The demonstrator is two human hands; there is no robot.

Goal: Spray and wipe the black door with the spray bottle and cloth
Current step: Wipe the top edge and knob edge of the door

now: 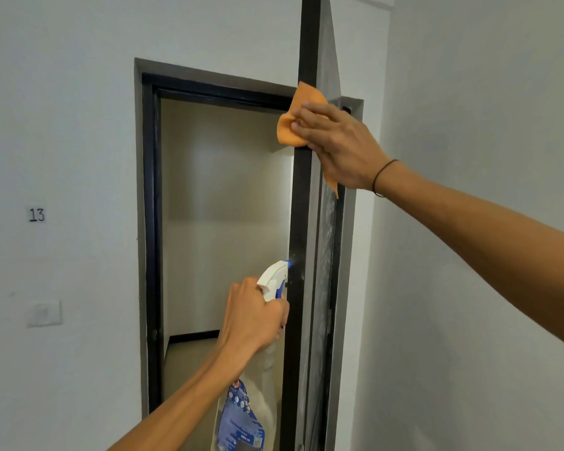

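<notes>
While left hand (254, 315) holds grip clenched round spray bottle (241, 415) neck, nozzle nearly touching black door (298, 222) edge, right hand (336, 148) higher up presses orange cloth (293, 125) onto same edge, fingers fairly straight.

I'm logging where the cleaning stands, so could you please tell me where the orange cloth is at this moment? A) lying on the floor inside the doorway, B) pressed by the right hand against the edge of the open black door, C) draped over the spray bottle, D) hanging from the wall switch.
B: the right hand presses the orange cloth onto the black door edge, while the left hand grips the spray bottle lower down.
</notes>
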